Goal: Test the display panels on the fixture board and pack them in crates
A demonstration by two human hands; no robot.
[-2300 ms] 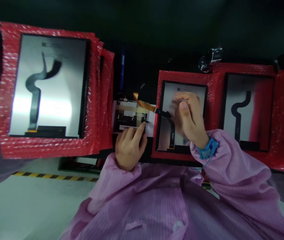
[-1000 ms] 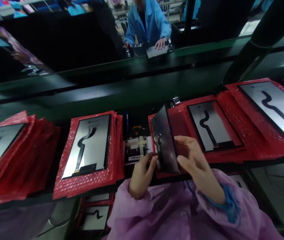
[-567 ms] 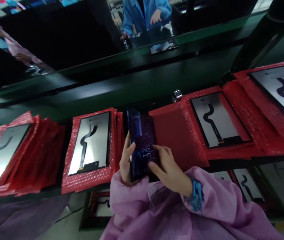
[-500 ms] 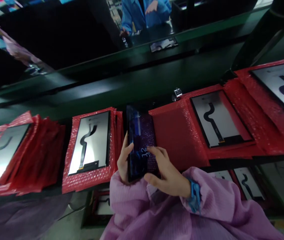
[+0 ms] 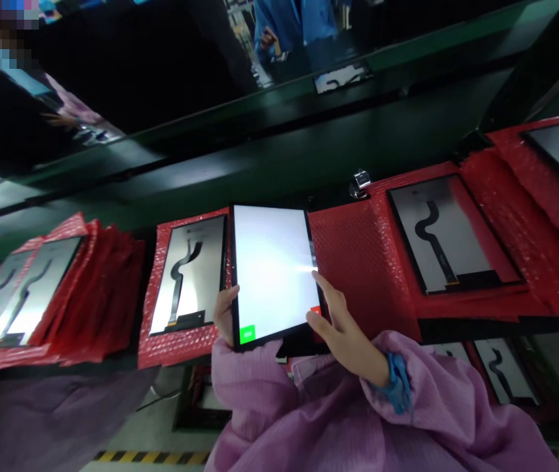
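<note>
A tablet [image 5: 274,269] with a bright white screen is tilted up in front of me. Its screen shows a green box at the lower left and a red box at the lower right. My left hand [image 5: 225,314] grips the tablet's left edge, thumb on the front frame; its other fingers are hidden behind. At the right edge, my right hand [image 5: 345,328] has thumb and forefinger apart, the thumb tip over the red box and the forefinger by the frame. Whether they press the glass I cannot tell. A red bubble-wrap pouch [image 5: 352,262] lies just right of the tablet.
Display panels with dark ribbon cables lie on red pouches, one to the left [image 5: 188,275] and one to the right [image 5: 449,236]. More red pouches [image 5: 112,295] are stacked at far left. A metal clip [image 5: 360,182] sits behind. Across the divider is a person in blue [image 5: 293,26].
The screen has gone from a dark lock display to plain white with coloured boxes. The tablet has turned to face me, and my right hand has moved from over the screen to its right edge.
</note>
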